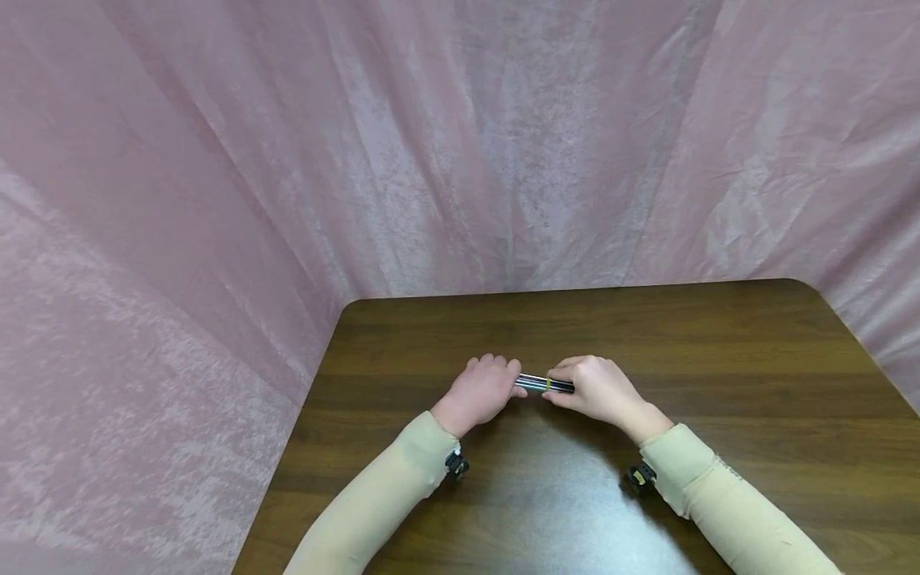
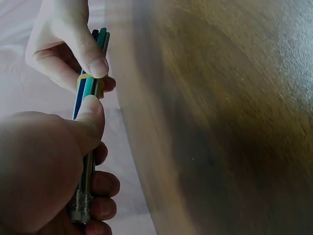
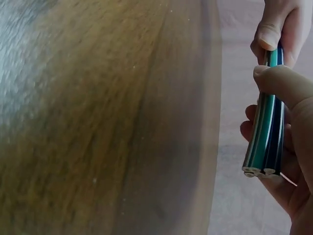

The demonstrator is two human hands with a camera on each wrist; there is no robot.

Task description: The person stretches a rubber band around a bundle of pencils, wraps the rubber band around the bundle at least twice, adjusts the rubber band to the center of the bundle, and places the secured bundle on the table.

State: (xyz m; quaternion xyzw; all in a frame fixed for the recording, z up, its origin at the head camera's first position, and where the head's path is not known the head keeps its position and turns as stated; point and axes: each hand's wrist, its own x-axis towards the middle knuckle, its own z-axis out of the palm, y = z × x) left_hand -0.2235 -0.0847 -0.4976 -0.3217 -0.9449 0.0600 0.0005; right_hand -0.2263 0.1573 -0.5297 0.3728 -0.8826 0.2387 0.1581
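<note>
A bundle of pencils [image 1: 533,383], green, dark blue and black with pale stripes, is held level above the table between both hands. My left hand [image 1: 483,389] wraps round the end with the metal ferrules [image 2: 80,208], its thumb lying along the pencils. A yellow rubber band [image 2: 84,77] circles the bundle between the hands. At that band, my right hand [image 1: 596,390] pinches the pencils with thumb and fingers. Their flat, unsharpened ends [image 3: 259,171] stick out past the right thumb in the right wrist view.
The brown wooden table [image 1: 719,351] has rounded far corners. Pink velvety curtains [image 1: 503,160] hang behind it and along the left side. A small black camera sits under each cuff, one at the left wrist [image 1: 456,464] and one at the right [image 1: 640,477].
</note>
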